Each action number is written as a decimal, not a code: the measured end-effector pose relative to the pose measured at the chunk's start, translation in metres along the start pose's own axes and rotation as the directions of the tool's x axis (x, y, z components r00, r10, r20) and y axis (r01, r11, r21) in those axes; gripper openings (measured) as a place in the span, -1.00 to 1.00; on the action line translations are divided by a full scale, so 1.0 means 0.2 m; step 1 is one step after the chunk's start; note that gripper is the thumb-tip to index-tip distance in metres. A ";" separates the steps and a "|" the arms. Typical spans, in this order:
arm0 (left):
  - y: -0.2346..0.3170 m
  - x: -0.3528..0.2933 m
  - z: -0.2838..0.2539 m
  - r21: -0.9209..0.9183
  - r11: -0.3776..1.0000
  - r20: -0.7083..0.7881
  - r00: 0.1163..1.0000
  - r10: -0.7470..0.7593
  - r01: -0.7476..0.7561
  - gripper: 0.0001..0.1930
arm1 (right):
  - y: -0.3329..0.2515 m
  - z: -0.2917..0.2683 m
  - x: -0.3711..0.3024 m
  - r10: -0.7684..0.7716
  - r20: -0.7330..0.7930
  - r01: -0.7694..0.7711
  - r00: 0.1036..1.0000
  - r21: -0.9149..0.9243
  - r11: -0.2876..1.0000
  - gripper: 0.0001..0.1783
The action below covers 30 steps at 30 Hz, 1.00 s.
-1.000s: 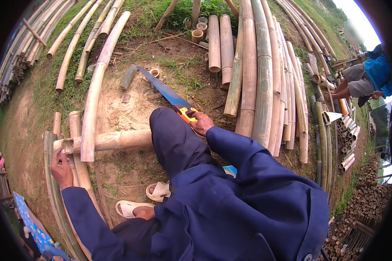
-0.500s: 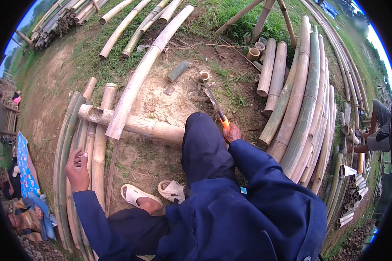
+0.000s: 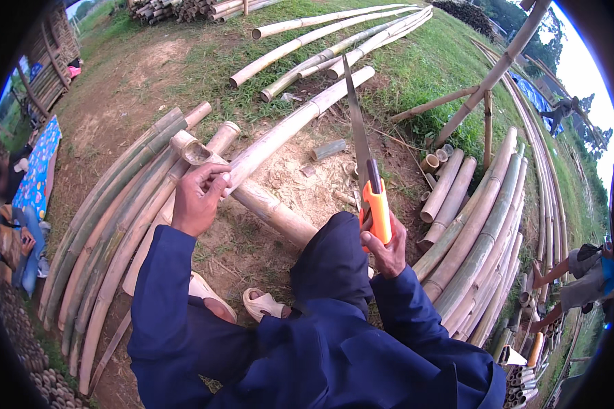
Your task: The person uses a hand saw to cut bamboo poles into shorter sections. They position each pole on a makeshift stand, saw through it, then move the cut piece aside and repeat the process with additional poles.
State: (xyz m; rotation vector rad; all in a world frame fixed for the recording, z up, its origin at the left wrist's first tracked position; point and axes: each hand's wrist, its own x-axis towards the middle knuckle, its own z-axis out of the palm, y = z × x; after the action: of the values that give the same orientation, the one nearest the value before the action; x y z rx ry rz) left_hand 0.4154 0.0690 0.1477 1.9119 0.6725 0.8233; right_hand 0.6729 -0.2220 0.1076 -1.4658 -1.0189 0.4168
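Observation:
My right hand (image 3: 389, 251) is closed round the orange handle of a handsaw (image 3: 377, 210), whose long blade points up and away from me. At the near end of a pale bamboo pole (image 3: 297, 124), my left hand (image 3: 199, 198) has its fingers and thumb curled in against it. That pole rests across a thicker bamboo log (image 3: 274, 213) with a notch cut near its far-left end. Beyond the log, a short greenish bamboo piece (image 3: 328, 149) lies on sawdust-covered ground.
Bamboo poles lie stacked to my left (image 3: 119, 245) and right (image 3: 481, 225). Longer poles (image 3: 320, 48) spread over the grass ahead, near a post frame (image 3: 488, 75). My sandalled feet (image 3: 262, 303) are below the log. Other people are at the far left and right edges.
The saw has come up from the ground beside a short bamboo piece and is now raised in my right hand. My left hand has moved from above the left stack to the pole's end.

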 end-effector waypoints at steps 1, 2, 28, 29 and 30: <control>0.00 -0.01 0.02 -0.095 0.995 0.037 0.999 -0.027 0.030 -0.73 | -0.03 0.14 0.01 -0.082 -0.039 0.075 0.996 -0.166 0.983 -0.65; 0.00 -0.03 0.04 -0.163 0.980 0.057 0.993 -0.105 0.113 -0.68 | -0.08 0.25 0.02 -0.107 -0.016 0.100 0.994 -0.248 0.964 -0.62; -0.30 -0.05 -0.32 -0.958 0.189 -0.268 0.912 -0.310 -0.217 -0.46 | -0.52 1.00 0.00 -0.439 0.326 0.420 0.837 0.130 0.898 -0.52; -0.32 -0.04 -0.32 -0.967 0.145 -0.240 0.940 -0.244 -0.209 -0.47 | -0.56 1.03 -0.01 -0.454 0.326 0.421 0.829 0.171 0.891 -0.58; -0.35 -0.03 -0.31 -0.975 0.102 -0.213 0.961 -0.176 -0.197 -0.47 | -0.59 1.06 -0.02 -0.463 0.311 0.417 0.830 0.203 0.886 -0.62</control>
State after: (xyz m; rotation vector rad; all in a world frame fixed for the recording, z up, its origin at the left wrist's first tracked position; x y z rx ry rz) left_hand 0.3557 0.1279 0.1065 0.4567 0.0713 1.1483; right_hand 0.4680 -0.1106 0.1741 -1.0108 -1.5501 0.4037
